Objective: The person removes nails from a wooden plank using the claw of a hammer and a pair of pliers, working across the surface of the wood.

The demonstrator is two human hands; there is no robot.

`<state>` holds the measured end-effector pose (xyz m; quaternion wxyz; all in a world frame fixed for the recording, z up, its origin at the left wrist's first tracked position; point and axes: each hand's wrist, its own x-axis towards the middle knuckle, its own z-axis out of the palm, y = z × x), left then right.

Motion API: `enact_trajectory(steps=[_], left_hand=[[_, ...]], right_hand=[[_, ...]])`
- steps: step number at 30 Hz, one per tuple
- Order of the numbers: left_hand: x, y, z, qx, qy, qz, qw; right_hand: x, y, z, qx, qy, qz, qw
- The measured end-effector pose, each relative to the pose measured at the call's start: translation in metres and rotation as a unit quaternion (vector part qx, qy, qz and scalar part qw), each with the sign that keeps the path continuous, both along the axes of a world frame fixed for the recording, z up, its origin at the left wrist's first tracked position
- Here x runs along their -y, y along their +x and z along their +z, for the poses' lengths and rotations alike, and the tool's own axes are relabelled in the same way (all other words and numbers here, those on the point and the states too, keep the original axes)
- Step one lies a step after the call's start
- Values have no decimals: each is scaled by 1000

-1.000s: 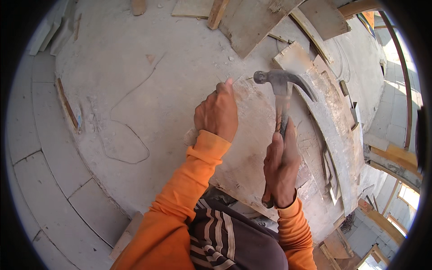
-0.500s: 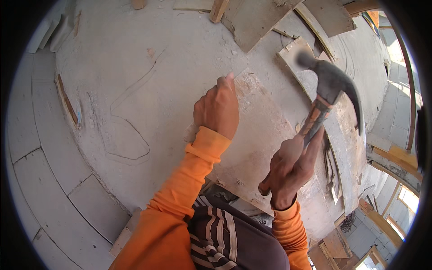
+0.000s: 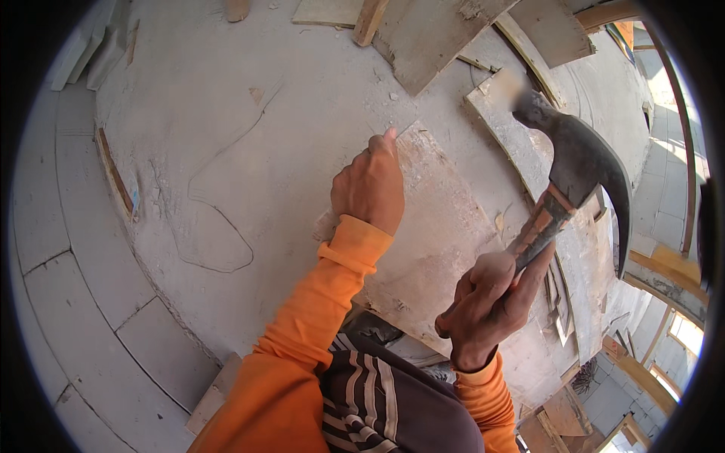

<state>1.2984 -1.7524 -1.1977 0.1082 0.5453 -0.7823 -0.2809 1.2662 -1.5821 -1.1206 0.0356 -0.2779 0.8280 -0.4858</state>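
Note:
A black-headed claw hammer (image 3: 581, 162) is gripped by its worn, wrapped handle in my right hand (image 3: 491, 306). Its head is raised above the boards, with the curved claw on the right and the striking face toward the far side. My left hand (image 3: 370, 185) is closed at the left edge of a dusty plywood sheet (image 3: 445, 208), thumb tip near the sheet's far corner. A thin line shows beside that thumb; whether it is a nail or the board's edge I cannot tell. What the fingers pinch is hidden.
On the dusty floor (image 3: 226, 98) lies a thin bent wire (image 3: 226, 215). Broken plywood (image 3: 438, 38) and timber are scattered at the far side; more boards (image 3: 578, 264) lie at right. A block wall (image 3: 83, 287) curves along the left, with a wooden strip (image 3: 113, 170) at its foot.
The hammer has shifted right and slightly nearer with my right hand. My left hand stays closed at the plywood's edge; the whole view has shifted slightly.

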Motion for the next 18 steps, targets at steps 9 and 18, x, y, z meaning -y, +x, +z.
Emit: enact_trajectory(steps=[9,18], left_hand=[[-8,4,-4,5,2,-9,1000],[-4,-3,1,-16,-35,-9,999]], right_hand=[[17,-17,-21,-66,114,32,991],[15,-21,-41,-37,136,135,981]])
